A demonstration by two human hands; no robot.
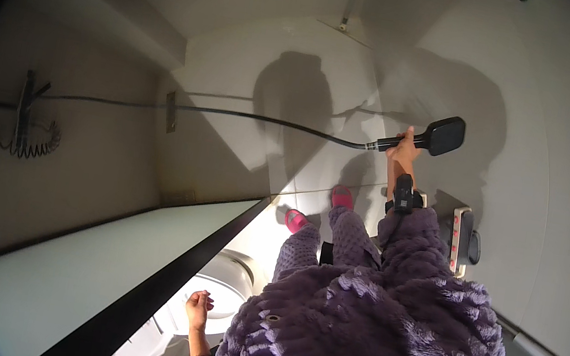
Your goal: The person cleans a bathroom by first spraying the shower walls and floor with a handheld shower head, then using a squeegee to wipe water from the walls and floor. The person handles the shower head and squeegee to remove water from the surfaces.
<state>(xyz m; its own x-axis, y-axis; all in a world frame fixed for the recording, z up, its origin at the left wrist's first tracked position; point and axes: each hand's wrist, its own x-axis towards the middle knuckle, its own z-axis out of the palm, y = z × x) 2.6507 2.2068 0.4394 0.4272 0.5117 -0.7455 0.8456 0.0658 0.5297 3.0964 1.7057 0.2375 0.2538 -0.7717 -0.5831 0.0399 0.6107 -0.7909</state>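
In a dim bathroom with greyish walls (103, 149), fluffy purple clothing (388, 328) hides part of the pale floor (316, 204). A frosted, black-edged glass panel (118, 241) partly covers a white, rounded toilet (229, 270). A long black hose (264, 119) runs to a paddle-shaped black shower head (446, 136), right of centre, its handle clasped in the right hand (403, 150). The left hand (200, 304) appears near the toilet, fingers curled; I cannot tell whether around anything.
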